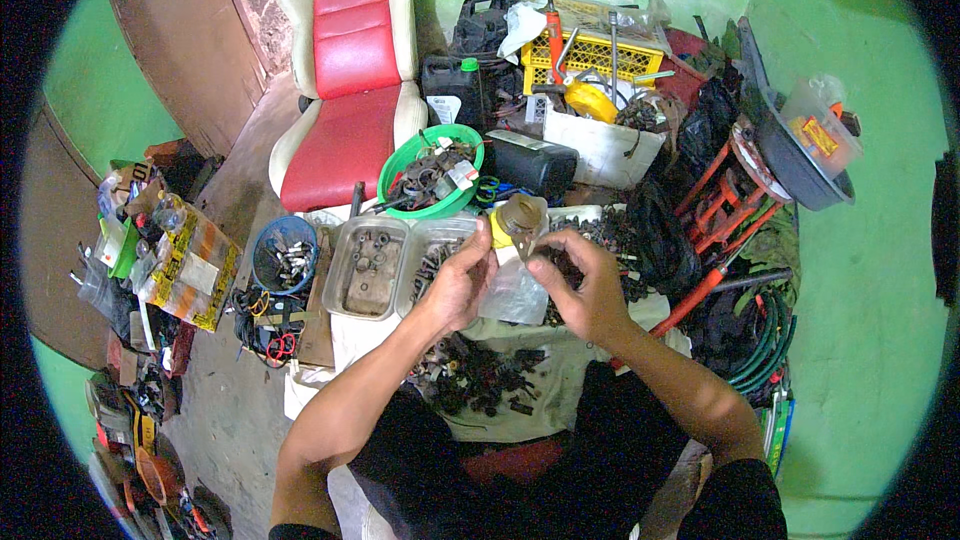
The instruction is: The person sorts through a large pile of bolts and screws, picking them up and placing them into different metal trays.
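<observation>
My left hand [462, 282] and my right hand [580, 290] are raised at the middle, closed on a clear plastic bag [513, 292] with a yellow part [501, 231] and a round brownish piece [522, 215] at its top. The right thumb and fingers pinch near that top. Below them a pale cloth [470, 420] bears a heap of small dark parts [450, 370]. Behind the hands are a tray of small rings [368, 278], a second tray [425, 245] of metal bits and many small dark fittings [605, 235].
A red-and-white seat [350, 20] and green basin [430, 208] of parts stand behind. A blue basket [263, 282] and piled packages [190, 270] lie left. Yellow crates [630, 55], jerrycans [450, 80], a red stand [705, 228], grey tub [810, 195] and coiled hose [765, 350] crowd the back and right.
</observation>
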`<state>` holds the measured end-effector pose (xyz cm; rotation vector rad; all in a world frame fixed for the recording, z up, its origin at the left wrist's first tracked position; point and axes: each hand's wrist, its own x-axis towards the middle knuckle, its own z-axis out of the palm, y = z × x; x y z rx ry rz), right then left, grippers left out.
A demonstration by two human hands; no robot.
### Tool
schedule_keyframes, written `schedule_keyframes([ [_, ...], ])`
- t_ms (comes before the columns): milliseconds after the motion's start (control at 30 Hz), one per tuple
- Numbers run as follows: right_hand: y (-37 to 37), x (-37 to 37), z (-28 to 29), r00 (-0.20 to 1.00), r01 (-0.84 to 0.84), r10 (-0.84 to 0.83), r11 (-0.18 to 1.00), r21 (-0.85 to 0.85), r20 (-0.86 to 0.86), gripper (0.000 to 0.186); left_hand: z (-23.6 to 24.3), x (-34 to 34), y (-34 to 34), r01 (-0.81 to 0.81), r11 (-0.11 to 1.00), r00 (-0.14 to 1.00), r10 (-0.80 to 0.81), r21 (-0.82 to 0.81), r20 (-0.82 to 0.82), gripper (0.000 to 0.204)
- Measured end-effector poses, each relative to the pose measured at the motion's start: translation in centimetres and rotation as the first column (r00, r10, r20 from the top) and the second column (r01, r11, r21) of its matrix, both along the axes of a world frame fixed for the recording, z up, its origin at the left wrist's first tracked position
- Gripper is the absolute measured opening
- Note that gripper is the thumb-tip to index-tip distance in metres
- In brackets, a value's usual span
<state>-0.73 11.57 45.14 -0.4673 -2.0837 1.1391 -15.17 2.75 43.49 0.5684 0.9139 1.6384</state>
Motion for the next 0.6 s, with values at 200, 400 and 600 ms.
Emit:
schedule_keyframes([
  [200, 0.9, -0.1, -0.1, 0.998, -0.06, 0.062, 0.996, -0.064, 0.028, 0.028, -2.6, -2.0, 0.3, 0.071, 0.994, 0.997, -0.068, 0.087, -0.03, 0.047],
  [400, 1.1, -0.1, 0.4, 0.996, 0.033, 0.041, 0.671, -0.741, 0.081, 0.028, -1.3, -1.2, 0.4, 0.181, 0.968, 0.981, -0.166, 0.173, -0.098, 0.054],
  [600, 1.7, -0.1, -0.8, 0.969, -0.064, 0.139, 0.94, -0.336, 0.204, 0.028, -1.7, -1.7, -0.2, 0.111, 0.993, 0.975, -0.102, 0.037, -0.197, 0.055],
])
